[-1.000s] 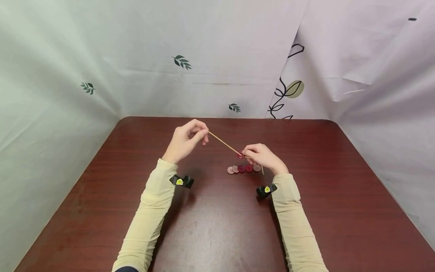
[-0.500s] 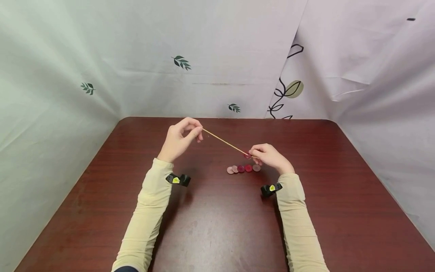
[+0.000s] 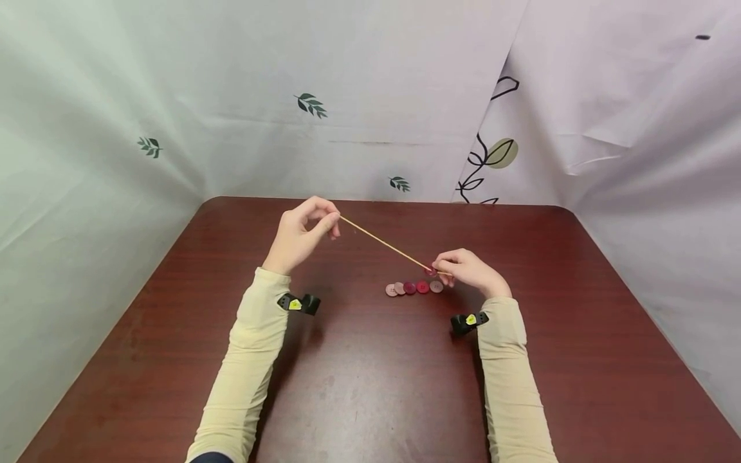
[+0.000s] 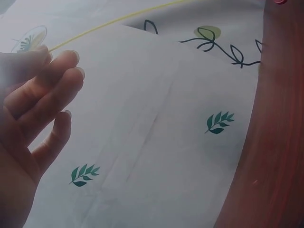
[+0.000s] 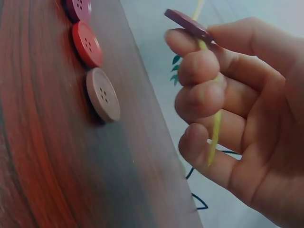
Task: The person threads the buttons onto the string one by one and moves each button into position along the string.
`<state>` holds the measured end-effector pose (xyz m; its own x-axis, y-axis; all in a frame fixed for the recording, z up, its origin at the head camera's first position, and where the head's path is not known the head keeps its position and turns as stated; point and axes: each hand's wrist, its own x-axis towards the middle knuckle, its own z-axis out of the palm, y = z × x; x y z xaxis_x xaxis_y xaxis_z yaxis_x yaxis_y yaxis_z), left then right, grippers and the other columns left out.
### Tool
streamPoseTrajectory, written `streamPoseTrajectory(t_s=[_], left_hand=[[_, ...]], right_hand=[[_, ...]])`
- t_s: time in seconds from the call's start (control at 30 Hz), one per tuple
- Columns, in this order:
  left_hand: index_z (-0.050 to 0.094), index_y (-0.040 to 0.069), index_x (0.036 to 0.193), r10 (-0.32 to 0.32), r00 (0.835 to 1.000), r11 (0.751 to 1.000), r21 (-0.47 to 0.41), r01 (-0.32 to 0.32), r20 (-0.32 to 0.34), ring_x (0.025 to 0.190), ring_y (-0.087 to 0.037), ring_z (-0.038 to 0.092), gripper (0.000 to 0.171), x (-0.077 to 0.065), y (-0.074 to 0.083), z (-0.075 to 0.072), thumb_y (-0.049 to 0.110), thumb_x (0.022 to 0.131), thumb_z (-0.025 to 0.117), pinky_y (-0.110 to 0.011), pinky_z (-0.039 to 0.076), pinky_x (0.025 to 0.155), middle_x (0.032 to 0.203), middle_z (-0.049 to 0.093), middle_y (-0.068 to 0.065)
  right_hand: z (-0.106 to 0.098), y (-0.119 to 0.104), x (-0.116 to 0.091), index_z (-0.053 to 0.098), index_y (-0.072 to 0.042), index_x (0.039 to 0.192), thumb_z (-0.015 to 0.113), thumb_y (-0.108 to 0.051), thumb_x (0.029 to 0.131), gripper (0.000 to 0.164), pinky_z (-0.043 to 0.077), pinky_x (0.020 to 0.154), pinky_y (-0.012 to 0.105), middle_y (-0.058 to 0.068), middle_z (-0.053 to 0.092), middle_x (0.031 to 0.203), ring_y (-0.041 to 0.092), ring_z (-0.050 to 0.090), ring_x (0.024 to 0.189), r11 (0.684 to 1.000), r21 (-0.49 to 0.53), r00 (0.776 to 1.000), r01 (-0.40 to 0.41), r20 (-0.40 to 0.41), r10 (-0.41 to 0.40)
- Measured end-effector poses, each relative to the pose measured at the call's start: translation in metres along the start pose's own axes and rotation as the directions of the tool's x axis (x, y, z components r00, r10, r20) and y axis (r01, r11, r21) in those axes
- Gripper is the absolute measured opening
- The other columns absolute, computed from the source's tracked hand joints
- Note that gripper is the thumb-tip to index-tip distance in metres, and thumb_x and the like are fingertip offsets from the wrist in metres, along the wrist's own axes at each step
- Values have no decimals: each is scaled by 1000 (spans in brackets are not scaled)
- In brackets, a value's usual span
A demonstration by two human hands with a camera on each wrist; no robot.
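Observation:
A thin yellow cord (image 3: 384, 243) runs straight and slanted between my two hands above the table. My left hand (image 3: 301, 235) pinches its upper end between thumb and fingertips. Lower on the right, my right hand (image 3: 470, 271) pinches a dark purplish-red button (image 5: 187, 23) by its edge. In the right wrist view the cord passes at the button, and its tail runs down across the curled fingers. Beneath, a row of buttons lies on the table: two pale pink ones, a dark red button (image 3: 410, 288), a red button (image 5: 87, 43) and a beige-pink button (image 5: 103, 95).
The dark reddish-brown table (image 3: 359, 373) has rounded far corners. White cloth (image 3: 359, 128) with printed leaves hangs behind it and along both sides. A black wrist camera sits on the left wrist (image 3: 299, 303) and another on the right wrist (image 3: 469, 321).
My right hand has moved right with the button, and my left hand has moved left and slightly up. The cord span between them has grown, and the tail beyond my right hand looks shorter.

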<state>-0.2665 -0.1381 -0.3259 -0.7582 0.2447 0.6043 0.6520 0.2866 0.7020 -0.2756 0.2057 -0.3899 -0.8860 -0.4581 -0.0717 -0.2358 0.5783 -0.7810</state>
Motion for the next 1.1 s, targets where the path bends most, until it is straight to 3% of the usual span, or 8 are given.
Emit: streamPoseTrajectory(t_s=[0.2,0.47,0.67,0.9,1.1], left_hand=[[62,7,94,-20,999,1000,16,20,35,63,-7,60,7,0,1,0,13,93,64,-21,45,65,69,67,-10],[63,7,94,-21,999,999,28,19,40,63,-10,60,7,0,0,0,14,92,65,-21,45,63,69,66,-9],[63,7,94,-32,997,999,44,30,66,65,-22,62,9,-1,-1,3,15,93,64,-22,45,63,69,67,-9],[63,8,94,-30,997,998,57,26,73,63,-7,59,8,-1,-2,2,15,93,64,-23,44,63,68,66,-8],[63,9,94,-31,994,998,49,26,100,64,-14,61,6,0,-1,5,15,93,64,-24,46,64,68,66,-7]], right_hand=[[-6,7,-4,66,2,89,50,-16,97,25,49,63,32,2,57,62,19,56,60,998,29,996,-49,75,46],[-9,17,-9,65,5,88,49,-11,98,26,49,59,30,3,57,63,13,55,58,998,56,981,-18,192,7],[-11,21,-14,62,12,86,45,-10,98,30,49,58,27,3,56,63,11,53,57,994,98,959,-47,282,17],[-11,25,-15,59,12,85,46,-8,97,27,49,60,26,0,55,62,10,55,58,991,93,953,-97,294,66],[-12,27,-16,57,14,83,47,-9,96,28,47,56,24,-1,55,60,9,52,55,988,54,945,-147,303,124]])
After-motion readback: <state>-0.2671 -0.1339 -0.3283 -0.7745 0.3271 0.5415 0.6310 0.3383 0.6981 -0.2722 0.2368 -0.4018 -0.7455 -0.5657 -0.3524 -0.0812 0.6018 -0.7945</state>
